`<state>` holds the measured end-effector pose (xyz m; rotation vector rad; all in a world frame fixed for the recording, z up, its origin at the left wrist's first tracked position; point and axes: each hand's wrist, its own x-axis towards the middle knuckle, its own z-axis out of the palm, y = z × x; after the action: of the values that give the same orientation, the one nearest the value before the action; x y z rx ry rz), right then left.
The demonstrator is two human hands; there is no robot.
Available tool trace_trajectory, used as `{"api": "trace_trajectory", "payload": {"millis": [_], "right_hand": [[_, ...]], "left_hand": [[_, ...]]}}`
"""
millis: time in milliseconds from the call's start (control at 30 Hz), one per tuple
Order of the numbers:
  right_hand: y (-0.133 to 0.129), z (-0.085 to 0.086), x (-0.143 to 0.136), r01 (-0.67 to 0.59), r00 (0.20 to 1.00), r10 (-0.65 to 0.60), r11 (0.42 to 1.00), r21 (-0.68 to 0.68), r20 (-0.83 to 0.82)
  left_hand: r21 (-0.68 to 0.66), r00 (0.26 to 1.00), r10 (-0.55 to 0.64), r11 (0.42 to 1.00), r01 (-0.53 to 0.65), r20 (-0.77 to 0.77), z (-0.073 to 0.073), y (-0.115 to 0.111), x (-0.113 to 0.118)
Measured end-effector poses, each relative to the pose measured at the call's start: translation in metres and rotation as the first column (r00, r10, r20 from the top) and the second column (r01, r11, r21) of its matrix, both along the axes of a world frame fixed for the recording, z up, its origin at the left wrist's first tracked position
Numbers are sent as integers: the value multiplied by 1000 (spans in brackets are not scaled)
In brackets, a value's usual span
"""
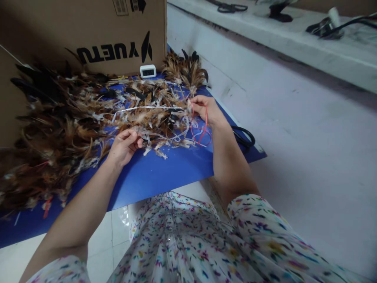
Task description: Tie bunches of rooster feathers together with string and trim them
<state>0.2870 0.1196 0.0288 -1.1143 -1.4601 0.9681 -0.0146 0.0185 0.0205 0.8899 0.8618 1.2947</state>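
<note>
My left hand (125,145) is closed in a pinch on one end of a thin translucent strip (165,136). The strip runs loosely to the right, with small curls in it. My right hand (204,108) is also pinched closed, and a red string (206,125) hangs in loops from its fingers. Just beyond those fingertips lies a fanned bunch of brown feathers (187,72), its narrow pale end towards me. Whether the fingers touch that end, I cannot tell. Between the hands, loose brown and black feathers (147,116) lie scattered, with a white strip (147,107) across them.
A large heap of feathers (53,133) covers the left of the blue table (165,169). Behind stand a cardboard box (118,23) and a small white digital clock (147,71). Black-handled scissors (244,136) lie by the right edge, near the wall (294,129). A ledge (273,33) holds more scissors (232,8).
</note>
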Motion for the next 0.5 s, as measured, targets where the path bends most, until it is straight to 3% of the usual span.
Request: {"api": "trace_trajectory", "payload": {"millis": [100,200,367,500], "right_hand": [[-5,3,-2,-27,999,27,1000,-6,41],[-3,2,0,27,986,-37,998,60,162],[0,2,6,100,880,-189,970,220,435],[-2,2,7,70,854,-168,975,212,492]], "left_hand": [[17,1000,-2,1000,2,-30,0,1,0],[30,998,-30,999,32,-62,0,1,-1],[44,995,-56,997,59,-85,1,-1,0],[53,996,-30,998,35,-85,3,-1,2]]}}
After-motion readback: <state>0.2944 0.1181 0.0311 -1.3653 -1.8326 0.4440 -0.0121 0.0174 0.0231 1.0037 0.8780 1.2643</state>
